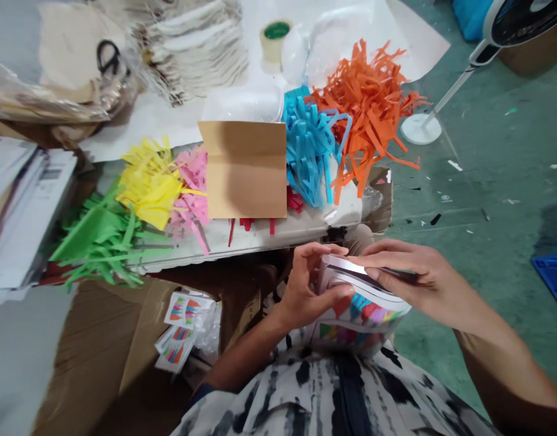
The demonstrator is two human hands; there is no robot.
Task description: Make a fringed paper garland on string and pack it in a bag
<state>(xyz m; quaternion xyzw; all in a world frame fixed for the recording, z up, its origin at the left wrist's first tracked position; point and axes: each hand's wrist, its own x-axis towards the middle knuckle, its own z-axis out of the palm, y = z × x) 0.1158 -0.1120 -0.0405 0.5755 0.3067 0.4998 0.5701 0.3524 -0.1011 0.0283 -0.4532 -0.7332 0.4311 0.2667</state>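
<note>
A packet with a white card and printed colourful tassels (pixel 364 312) is held low in front of my body. My left hand (pixel 308 284) grips its left end, thumb on the near face and fingers behind. At its upper right edge my right hand (pixel 410 272) pinches the packet, with fingers closed along the top. The packet's top looks bowed, with white edges showing. Whether a clear bag wraps it, I cannot tell for sure. A brown kraft paper piece (pixel 246 172) lies on the table beyond my hands, over red paper strips (pixel 295 200).
Green (pixel 101 236), yellow (pixel 151 181), pink (pixel 191 194), blue (pixel 308 148) and orange (pixel 364 103) tassels line the table edge. Behind are a tape roll (pixel 273 42) and scissors (pixel 108 57). A cardboard box (pixel 101 339) with printed cards (pixel 181 330) stands below left. A fan (pixel 455 79) stands right.
</note>
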